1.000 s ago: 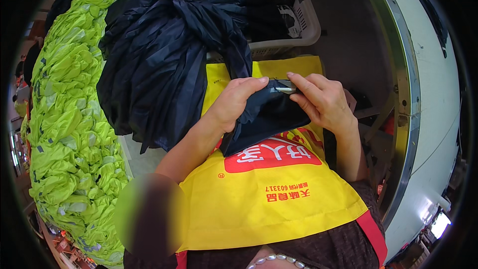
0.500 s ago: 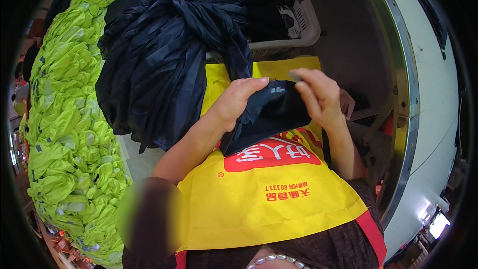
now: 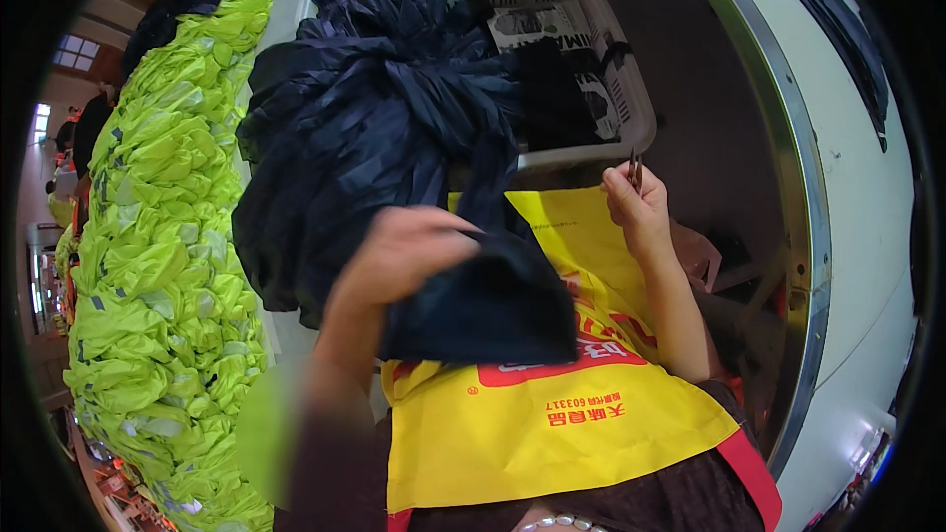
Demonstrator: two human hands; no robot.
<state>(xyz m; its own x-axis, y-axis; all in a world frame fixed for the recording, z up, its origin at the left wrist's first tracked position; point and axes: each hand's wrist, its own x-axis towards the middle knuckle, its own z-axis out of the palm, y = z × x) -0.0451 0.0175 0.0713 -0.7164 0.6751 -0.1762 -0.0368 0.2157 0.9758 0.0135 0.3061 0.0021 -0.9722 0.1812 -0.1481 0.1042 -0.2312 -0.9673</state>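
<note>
A dark navy fabric piece (image 3: 498, 300) hangs over the lap of the yellow apron (image 3: 601, 458), still joined to the heap beyond it by a twisted strip. My left hand (image 3: 399, 254), smeared by motion, grips the piece's upper edge with closed fingers. Higher up on the right, clear of the cloth, my right hand (image 3: 639, 207) is closed around thread snips (image 3: 636, 173), whose two narrow dark tips point up. Beside my left hand lies the large heap of navy fabric (image 3: 365, 128), spilling toward me.
A white plastic basket (image 3: 581, 153) holds dark cloth and a printed bag behind the heap. Lime-yellow garments (image 3: 158, 286) pile along the left. A metal-edged pale table (image 3: 852, 236) curves along the right, with a dark strip of fabric (image 3: 833, 30) on it.
My left hand has swung left and nearer with the fabric piece. My right hand has moved away from the cloth and up, bringing the snips' tips into sight. The view has shifted slightly.
</note>
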